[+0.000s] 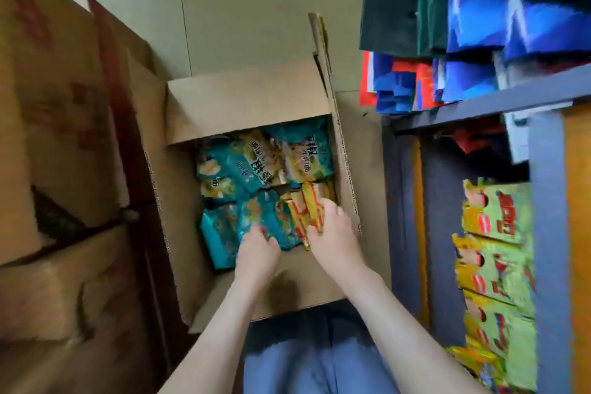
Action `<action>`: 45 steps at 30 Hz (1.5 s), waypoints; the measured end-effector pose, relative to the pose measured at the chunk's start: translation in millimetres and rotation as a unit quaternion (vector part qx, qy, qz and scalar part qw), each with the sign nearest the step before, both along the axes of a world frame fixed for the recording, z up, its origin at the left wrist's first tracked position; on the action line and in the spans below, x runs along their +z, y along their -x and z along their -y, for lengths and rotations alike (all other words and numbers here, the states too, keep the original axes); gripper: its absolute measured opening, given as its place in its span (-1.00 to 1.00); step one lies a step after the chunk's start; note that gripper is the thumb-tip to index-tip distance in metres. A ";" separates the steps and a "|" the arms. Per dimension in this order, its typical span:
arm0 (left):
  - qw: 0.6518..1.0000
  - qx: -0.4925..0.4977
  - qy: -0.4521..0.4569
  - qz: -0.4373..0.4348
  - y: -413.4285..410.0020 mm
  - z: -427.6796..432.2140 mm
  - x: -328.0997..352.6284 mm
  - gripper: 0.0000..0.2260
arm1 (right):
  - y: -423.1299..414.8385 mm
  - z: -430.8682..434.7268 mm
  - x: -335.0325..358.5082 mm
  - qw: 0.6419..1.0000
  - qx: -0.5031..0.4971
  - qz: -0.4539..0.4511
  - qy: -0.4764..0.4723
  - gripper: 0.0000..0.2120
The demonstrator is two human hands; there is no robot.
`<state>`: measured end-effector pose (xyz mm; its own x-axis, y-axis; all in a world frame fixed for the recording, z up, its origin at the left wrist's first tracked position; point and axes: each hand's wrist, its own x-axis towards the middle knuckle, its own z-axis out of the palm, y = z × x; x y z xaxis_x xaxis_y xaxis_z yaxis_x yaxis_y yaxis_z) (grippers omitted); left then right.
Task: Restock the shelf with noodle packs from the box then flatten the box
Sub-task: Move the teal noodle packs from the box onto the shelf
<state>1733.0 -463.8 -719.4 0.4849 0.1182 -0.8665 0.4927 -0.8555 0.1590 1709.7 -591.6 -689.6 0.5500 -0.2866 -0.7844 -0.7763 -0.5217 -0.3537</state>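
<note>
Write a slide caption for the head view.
Left hand grips a teal noodle pack, right hand a yellow pack, in the open box.

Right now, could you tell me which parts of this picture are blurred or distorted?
Head view: the teal noodle packs in the box are sharpest, their print partly legible; the yellow packs the right hand grips and the left hand look soft; shelf packs smear into blocks; wide-angle distortion tilts the shelf frame; no glare.

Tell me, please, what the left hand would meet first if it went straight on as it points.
The left hand grips a teal noodle pack, so that comes first; beyond it probably more teal packs, depth unclear.
</note>
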 end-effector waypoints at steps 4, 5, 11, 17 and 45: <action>0.996 0.069 -0.052 -0.032 -0.8 -9.7 -77.1 -0.68 | 10.3 -15.1 -71.8 1.000 -0.001 -0.003 -0.015 -0.51; 0.994 0.070 -0.066 -0.042 -1.2 -11.8 -93.0 -0.66 | 13.2 -19.1 -87.0 1.000 -0.001 -0.007 -0.015 -0.52; 0.993 0.044 -0.031 -0.107 11.9 -6.9 -181.7 -0.46 | 13.2 -23.8 -145.6 0.999 0.025 -0.016 -0.018 -0.53; 0.991 0.118 -0.046 -0.039 19.6 23.2 -205.5 -0.57 | 10.6 -12.6 -138.7 1.000 -0.012 0.006 -0.022 -0.61; 0.963 0.043 0.236 0.125 -22.1 143.9 308.3 -0.66 | 43.4 101.7 320.2 0.941 -0.222 0.143 -0.210 -0.43</action>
<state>1755.1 -607.6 -411.0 0.6920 -0.2107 -0.6904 0.4538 -0.6168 0.6431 1666.3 -693.2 -369.4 0.6550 -0.2346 -0.7183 -0.7268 0.0645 -0.6838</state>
